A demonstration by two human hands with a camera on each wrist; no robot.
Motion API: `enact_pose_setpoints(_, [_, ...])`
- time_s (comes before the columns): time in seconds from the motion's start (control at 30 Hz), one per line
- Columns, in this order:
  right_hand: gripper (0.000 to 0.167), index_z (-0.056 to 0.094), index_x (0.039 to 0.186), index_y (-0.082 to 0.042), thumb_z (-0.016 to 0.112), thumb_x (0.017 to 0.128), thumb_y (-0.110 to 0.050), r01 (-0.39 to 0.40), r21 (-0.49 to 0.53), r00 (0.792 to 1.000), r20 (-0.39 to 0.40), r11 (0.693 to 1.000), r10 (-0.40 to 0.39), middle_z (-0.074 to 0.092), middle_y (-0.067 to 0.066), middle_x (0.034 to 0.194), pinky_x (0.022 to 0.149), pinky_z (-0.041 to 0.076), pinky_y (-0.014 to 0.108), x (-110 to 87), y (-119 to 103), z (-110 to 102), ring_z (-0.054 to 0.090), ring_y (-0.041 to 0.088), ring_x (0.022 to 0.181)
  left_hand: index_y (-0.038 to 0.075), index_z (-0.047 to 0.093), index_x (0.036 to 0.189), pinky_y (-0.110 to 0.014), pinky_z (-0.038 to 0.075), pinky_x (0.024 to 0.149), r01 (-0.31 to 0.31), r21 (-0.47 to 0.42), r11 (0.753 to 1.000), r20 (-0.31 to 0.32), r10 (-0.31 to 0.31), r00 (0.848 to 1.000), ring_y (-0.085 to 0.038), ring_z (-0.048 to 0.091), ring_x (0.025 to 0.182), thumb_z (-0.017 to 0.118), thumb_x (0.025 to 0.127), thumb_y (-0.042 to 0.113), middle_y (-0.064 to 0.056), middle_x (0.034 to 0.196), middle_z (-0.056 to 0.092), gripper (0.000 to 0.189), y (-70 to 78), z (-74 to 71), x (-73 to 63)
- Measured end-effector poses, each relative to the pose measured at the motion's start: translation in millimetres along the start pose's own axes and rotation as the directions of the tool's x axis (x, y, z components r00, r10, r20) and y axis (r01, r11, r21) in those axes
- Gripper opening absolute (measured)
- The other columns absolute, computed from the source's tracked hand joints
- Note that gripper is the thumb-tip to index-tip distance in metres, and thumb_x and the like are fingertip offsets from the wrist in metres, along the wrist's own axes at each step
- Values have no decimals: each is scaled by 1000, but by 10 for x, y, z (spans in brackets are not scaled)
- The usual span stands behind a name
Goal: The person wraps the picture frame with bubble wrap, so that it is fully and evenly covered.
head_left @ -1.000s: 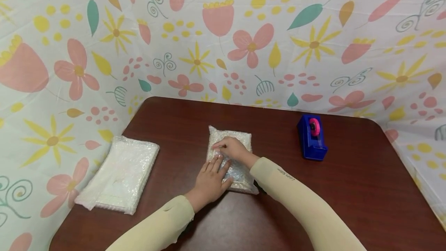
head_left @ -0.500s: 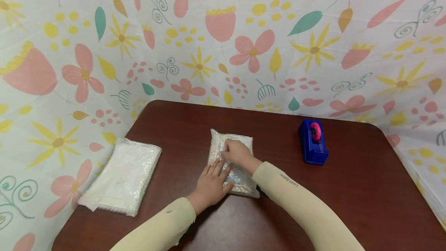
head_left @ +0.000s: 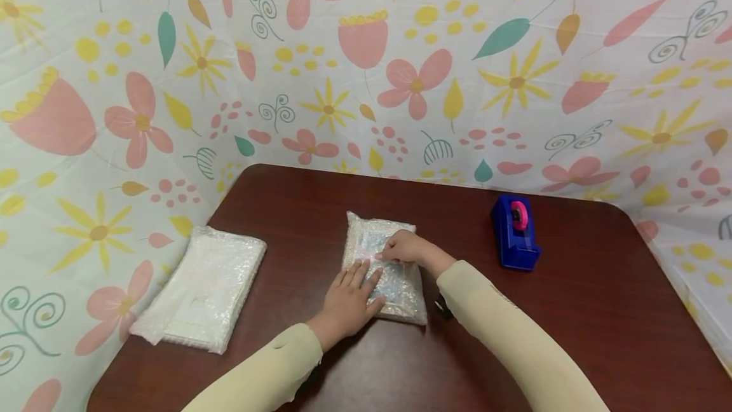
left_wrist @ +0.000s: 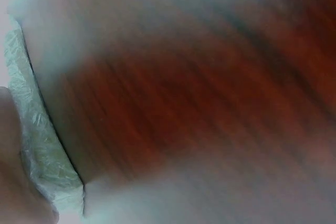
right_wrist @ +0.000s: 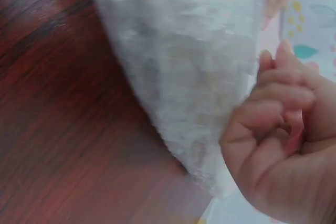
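A small parcel in clear bubble wrap point(head_left: 403, 294) lies mid-table in the head view, with something bluish and pinkish showing through. My left hand point(head_left: 347, 297) rests on its left and near side, fingers straight and spread. My right hand point(head_left: 407, 248) is over the upper right part, fingers curled, thumb and index fingertips close together at the wrap. In the right wrist view the curled right hand point(right_wrist: 278, 124) is beside the parcel's wrapped edge point(right_wrist: 194, 87), with nothing visible in its grasp. The left wrist view catches only the parcel's side point(left_wrist: 39, 135) and part of the left hand point(left_wrist: 16, 161).
A larger bubble-wrapped flat packet point(head_left: 208, 288) lies on the left of the brown table point(head_left: 297, 208). A blue tape dispenser point(head_left: 515, 234) with a pink-cored roll stands at the right. Flower-patterned cloth point(head_left: 366, 94) hangs behind and along the sides.
My right hand has slid rightward and slightly nearer across the parcel, fingers still curled. The left hand stays put on it. The head view has shifted slightly.
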State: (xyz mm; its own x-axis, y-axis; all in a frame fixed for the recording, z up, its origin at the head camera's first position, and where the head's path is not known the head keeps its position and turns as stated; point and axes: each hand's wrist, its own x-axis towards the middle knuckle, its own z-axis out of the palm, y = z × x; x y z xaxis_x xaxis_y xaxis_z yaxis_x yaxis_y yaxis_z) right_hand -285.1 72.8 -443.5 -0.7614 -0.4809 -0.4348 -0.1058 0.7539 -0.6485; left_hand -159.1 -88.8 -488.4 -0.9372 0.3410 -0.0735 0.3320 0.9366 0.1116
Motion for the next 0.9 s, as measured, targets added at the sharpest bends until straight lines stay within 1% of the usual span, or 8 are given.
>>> enact_pose_setpoints(0.07, [31,63,72,-8,67,100,-21,-27,48,999,33,998,25,45,-4,55,52,35,23,-32,-6,-36,36,9,51,20,36,161,-48,33,126,-3,0,1000,8,3,1000,-29,32,157,41,108,50,-11,168,34,60,0,-8,-1])
enact_pose_setpoints(0.13, [26,65,76,-7,67,99,-20,-59,69,997,50,996,55,46,-4,57,54,36,23,-58,-19,-59,38,9,53,21,36,161,-47,33,126,-1,7,1000,13,1,1000,-27,32,157,41,108,50,-10,168,34,60,2,-10,1])
enact_pose_setpoints(0.23, [32,61,70,-9,67,99,-21,-110,93,993,57,990,105,45,-3,56,54,35,23,-83,-35,-69,38,9,53,21,35,161,-46,33,126,4,12,1000,19,-4,1000,-27,32,157,41,108,50,-10,168,34,60,9,-17,-2])
enact_pose_setpoints(0.33, [35,57,66,-11,67,99,-20,-134,135,991,45,982,129,45,-3,56,53,34,23,-97,-21,-54,38,9,53,21,35,161,-47,32,126,6,3,1000,21,-6,1000,-27,33,157,41,108,50,-10,168,34,61,12,-17,-10])
enact_pose_setpoints(0.47, [37,56,64,-12,66,99,-19,-122,169,992,-3,978,124,44,-3,55,51,34,23,-120,29,-4,36,9,51,18,34,161,-47,32,127,9,-13,1000,16,-8,1000,-29,32,157,42,108,49,-12,168,33,62,12,-1,-14])
enact_pose_setpoints(0.7, [37,55,61,-13,70,96,-15,-77,124,989,-116,989,91,45,-4,53,51,36,23,-149,108,76,37,9,50,5,29,160,-47,31,127,9,-53,999,6,-9,1000,-30,32,156,45,107,49,-15,167,32,71,18,10,-9])
enact_pose_setpoints(0.8, [36,53,62,-14,70,94,-13,-72,131,987,-130,989,89,47,-3,55,51,36,23,-148,122,80,37,10,51,3,30,160,-48,30,127,13,-67,998,10,-12,1000,-32,28,158,46,107,50,-16,168,30,72,16,19,-4])
enact_pose_setpoints(0.9, [35,54,62,-14,71,92,-13,-75,135,986,-141,988,94,49,-3,55,49,35,23,-143,130,85,37,10,50,4,31,160,-50,29,128,23,-96,995,9,-23,1000,-35,20,160,46,106,51,-17,171,23,73,7,45,-1])
